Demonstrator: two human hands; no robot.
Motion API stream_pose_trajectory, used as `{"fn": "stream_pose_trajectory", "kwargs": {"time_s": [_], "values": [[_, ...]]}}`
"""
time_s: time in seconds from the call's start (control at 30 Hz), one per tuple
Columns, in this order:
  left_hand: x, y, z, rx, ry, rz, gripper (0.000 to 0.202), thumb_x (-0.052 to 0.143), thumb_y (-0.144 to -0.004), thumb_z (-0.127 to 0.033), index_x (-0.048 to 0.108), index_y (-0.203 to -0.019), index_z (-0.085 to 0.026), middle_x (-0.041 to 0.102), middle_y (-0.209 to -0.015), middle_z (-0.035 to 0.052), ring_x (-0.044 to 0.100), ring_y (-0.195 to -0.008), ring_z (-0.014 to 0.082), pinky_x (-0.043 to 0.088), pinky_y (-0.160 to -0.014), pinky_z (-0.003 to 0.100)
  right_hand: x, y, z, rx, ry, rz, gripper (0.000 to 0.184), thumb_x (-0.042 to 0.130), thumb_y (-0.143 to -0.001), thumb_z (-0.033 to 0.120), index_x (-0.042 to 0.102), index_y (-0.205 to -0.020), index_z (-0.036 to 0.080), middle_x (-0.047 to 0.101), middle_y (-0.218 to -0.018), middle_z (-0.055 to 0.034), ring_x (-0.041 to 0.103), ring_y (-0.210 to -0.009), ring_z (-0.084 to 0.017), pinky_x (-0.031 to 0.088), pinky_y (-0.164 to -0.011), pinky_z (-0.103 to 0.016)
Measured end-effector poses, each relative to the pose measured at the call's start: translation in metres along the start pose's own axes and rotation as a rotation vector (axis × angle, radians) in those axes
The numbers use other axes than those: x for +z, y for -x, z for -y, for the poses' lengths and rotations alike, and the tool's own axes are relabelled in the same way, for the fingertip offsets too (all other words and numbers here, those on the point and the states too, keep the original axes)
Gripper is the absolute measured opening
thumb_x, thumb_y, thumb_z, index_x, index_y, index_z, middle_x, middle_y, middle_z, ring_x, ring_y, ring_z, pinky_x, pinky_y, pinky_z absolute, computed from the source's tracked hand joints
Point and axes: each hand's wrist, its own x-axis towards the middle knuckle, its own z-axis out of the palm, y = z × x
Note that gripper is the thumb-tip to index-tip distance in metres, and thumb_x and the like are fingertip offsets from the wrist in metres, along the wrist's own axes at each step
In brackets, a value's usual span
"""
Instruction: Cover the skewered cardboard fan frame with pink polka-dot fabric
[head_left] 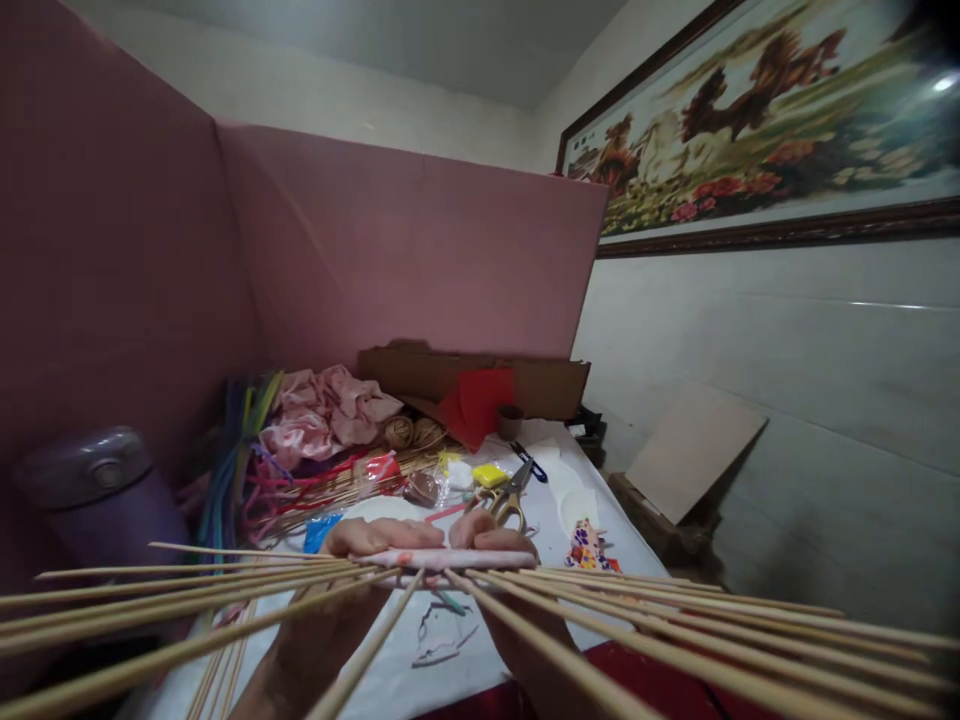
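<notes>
My left hand (379, 537) and my right hand (495, 535) are raised close to the camera, fingers curled over a flat pink strip (450, 559). Several long bamboo sticks (660, 612) fan out from under that strip toward the left and right edges of the view. Both hands are closed on this stick-and-strip piece. My wrists show below the sticks. Behind my right hand lie gold-handled scissors (510, 497) on the table.
A white-covered table (450, 660) carries pink crumpled paper (322, 415), twine balls (409, 432), coloured pipe cleaners (240, 455), red paper (476, 405), a yellow block (490, 474) and a cardboard box (480, 375). A pink partition (360, 250) stands behind. A purple flask (97, 500) is at left.
</notes>
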Motion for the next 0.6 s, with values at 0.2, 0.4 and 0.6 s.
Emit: {"fn": "stream_pose_trajectory", "kwargs": {"time_s": [0.2,0.4,0.6], "values": [[0.015,0.006,-0.004,0.008,0.062,-0.072,0.027,0.085,-0.043,-0.036,0.064,-0.055,-0.024,0.066,-0.065,0.0045,0.06,-0.092,0.0328,0.047,-0.078,0.045,0.002,-0.001,0.007,0.02,-0.001,0.069,0.022,0.071,-0.064,0.046,0.072,-0.079,0.03,0.061,-0.079,-0.0034,0.053,-0.073,-0.02,0.042,-0.067,-0.033],[0.016,0.005,-0.003,0.023,0.077,-0.081,0.03,0.084,-0.041,-0.04,0.062,-0.053,-0.024,0.064,-0.064,0.0033,0.06,-0.092,0.0325,0.047,-0.078,0.046,0.005,-0.001,0.008,0.05,0.003,0.003,0.023,0.075,-0.058,0.047,0.073,-0.073,0.03,0.061,-0.078,-0.0029,0.054,-0.072,-0.019,0.043,-0.066,-0.032],[0.014,0.004,-0.003,0.011,0.078,-0.062,0.032,0.085,-0.038,-0.04,0.059,-0.046,-0.024,0.063,-0.059,0.0038,0.061,-0.09,0.0333,0.048,-0.079,0.049,-0.002,-0.002,0.003,0.06,-0.016,0.11,0.028,0.075,-0.056,0.051,0.073,-0.075,0.03,0.063,-0.079,-0.0039,0.056,-0.078,-0.022,0.042,-0.075,-0.038]]}}
